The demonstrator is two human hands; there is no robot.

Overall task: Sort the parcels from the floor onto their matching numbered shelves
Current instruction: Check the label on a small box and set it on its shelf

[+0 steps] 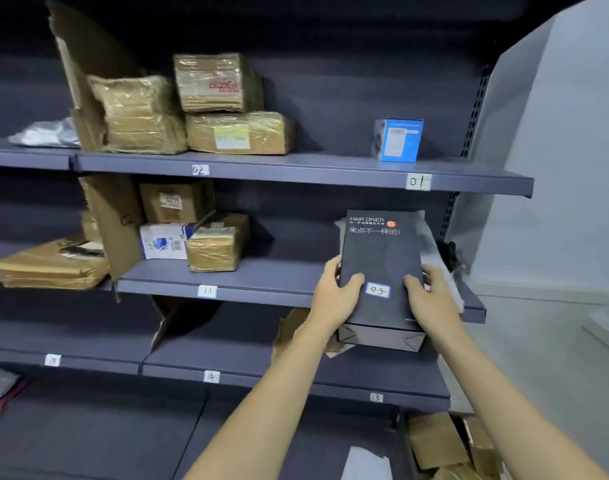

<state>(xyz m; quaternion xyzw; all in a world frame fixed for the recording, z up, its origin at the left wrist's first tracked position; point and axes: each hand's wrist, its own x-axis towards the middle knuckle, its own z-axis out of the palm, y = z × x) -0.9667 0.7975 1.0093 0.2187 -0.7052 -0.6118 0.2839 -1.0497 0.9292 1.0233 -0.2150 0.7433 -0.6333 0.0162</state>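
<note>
The person holds a black box with both hands. The left hand grips its left side and the right hand grips its right side. The box has a label that says 03. It is at the right end of the middle shelf, over a white bag.

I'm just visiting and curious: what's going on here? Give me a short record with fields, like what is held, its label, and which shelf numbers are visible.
held item: black hair drier box
label on box: 03 sticker
left hand: grips the box's left edge
right hand: grips the box's right edge
box position: in front of the middle shelf's right end
shelf tags readable: 02, 01, 11, 14, 13
shelf 03 tag: not seen
by tag 01: blue and white box
</note>
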